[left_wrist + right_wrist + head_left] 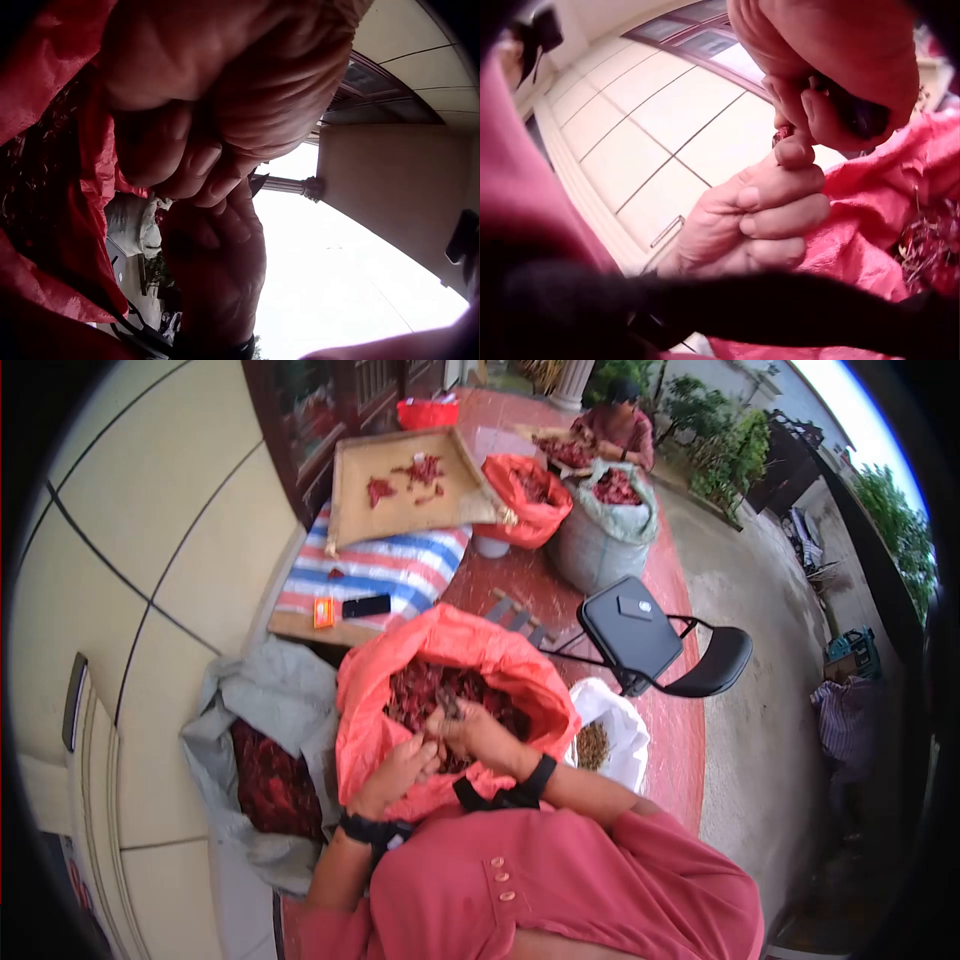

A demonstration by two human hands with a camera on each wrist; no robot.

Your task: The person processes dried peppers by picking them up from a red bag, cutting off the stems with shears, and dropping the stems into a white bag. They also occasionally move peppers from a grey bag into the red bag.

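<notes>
Over the mouth of a big red woven sack [360, 690], my two hands meet fingertip to fingertip. Dried dark red plant pieces [415, 685] fill the sack. My left hand [405, 765] has its fingers curled and pinches a small dark red dried piece [782, 136] between thumb and forefinger. My right hand [485, 740] grips a dark, smooth object [866, 112], mostly covered by the palm; I cannot tell its kind. A dark pointed tip [259, 182] shows by the fingertips in the left wrist view.
A grey sack [225, 690] of dark red pieces stands left, a white bag [625, 730] of brownish bits right. Ahead are a black folding chair [630, 635], a striped cloth [400, 570] with a phone [366, 606], and a woven tray [365, 460]. Another person [630, 435] sits farther back.
</notes>
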